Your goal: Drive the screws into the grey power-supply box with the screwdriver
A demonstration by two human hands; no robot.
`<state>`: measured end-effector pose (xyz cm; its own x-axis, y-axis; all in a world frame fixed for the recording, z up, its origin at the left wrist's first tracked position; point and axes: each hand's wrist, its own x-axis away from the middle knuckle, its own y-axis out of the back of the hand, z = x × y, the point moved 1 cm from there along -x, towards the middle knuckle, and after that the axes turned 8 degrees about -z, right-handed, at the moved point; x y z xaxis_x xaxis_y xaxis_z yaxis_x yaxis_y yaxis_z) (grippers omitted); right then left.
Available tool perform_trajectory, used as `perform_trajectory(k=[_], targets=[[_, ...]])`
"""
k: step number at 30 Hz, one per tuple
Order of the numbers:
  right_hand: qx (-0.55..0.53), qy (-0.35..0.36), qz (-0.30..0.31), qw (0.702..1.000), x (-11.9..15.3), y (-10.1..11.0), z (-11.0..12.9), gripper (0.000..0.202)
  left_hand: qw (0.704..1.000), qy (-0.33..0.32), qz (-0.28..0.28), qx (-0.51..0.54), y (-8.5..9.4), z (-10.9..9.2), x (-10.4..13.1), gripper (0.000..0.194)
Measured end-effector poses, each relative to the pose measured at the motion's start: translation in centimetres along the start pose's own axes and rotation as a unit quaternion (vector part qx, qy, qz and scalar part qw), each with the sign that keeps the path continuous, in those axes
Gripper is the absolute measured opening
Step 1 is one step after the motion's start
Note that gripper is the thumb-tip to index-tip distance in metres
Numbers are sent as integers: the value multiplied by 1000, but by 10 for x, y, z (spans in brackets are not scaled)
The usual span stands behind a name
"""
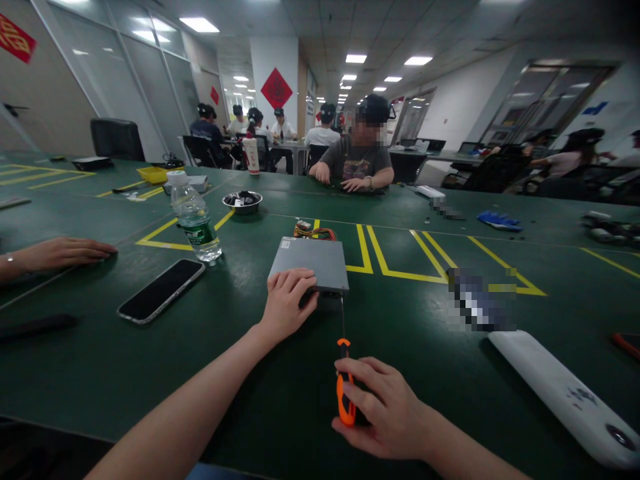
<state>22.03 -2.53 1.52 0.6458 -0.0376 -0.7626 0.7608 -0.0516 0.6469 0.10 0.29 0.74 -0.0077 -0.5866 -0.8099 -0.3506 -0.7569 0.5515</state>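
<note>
A grey metal box that looks like a computer power supply lies on the green table, with a bundle of coloured wires at its far side. My left hand rests on its near left part, fingers curled over the front edge. In my right hand is a screwdriver with an orange and black handle, gripped between thumb and fingers. The thin shaft points away from me, and its tip is at the box's near right edge. Whether the tip sits in a screw is too small to tell.
A phone and a water bottle stand left of the box; a metal bowl with dark bits is beyond. Another person's hand lies at left. A white elongated device is at right. A person sits opposite.
</note>
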Motion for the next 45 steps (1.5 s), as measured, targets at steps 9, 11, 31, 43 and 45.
perform_trajectory(k=[9,11,31,43,45], targets=[[-14,-14,10,1000,0,2,0,23,1000,2,3,-1,1,0,0,19],[-7,-8,36,999,-1,3,1,24,1000,0,1,-1,1,0,0,19],[18,7,89,996,-3,0,4,25,1000,-3,-3,-2,0,0,0,17],[11,-7,98,995,0,0,5,27,1000,-2,0,-1,0,-1,0,19],[24,8,82,996,-2,1,5,24,1000,-4,-1,-2,0,-1,0,19]])
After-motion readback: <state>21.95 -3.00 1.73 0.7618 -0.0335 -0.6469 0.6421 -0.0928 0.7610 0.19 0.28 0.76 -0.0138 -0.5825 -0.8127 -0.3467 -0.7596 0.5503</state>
